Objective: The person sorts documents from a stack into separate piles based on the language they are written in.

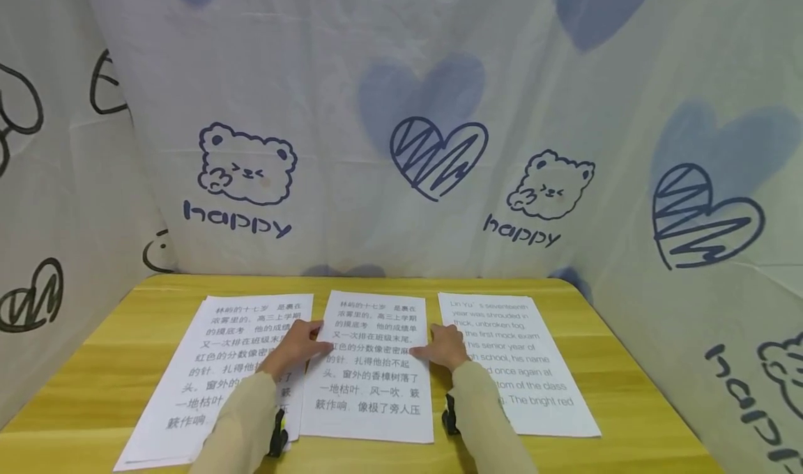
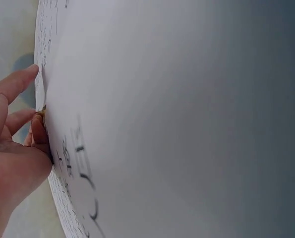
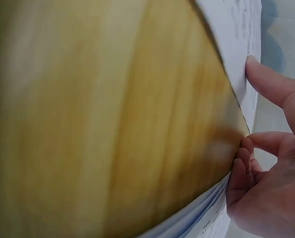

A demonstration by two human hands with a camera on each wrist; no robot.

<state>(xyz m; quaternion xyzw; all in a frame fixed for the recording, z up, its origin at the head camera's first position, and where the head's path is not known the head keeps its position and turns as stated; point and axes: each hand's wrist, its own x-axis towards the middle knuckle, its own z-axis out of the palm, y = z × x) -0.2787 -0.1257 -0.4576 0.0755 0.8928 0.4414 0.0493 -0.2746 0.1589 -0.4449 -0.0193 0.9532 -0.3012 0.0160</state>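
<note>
The middle printed paper [image 1: 370, 390], covered in Chinese text, lies between my two hands on the yellow wood-grain table. My left hand [image 1: 295, 352] grips its left edge, thumb on the printed face and fingers at the side. At the opposite edge, my right hand [image 1: 444, 348] holds the paper the same way. In the right wrist view, the right thumb [image 3: 266, 79] presses on the sheet while the other fingers curl at its edge. The left wrist view shows the left hand [image 2: 18, 148] with bent fingers in the gap between papers; their tips are partly hidden.
Left of the middle paper lies a stack of Chinese-text sheets [image 1: 169, 390], slightly fanned and partly under my left forearm. To the right is a stack with English text [image 1: 546, 373]. White curtains [image 1: 351, 244] with hearts and bears stand behind and beside the table [image 1: 640, 404].
</note>
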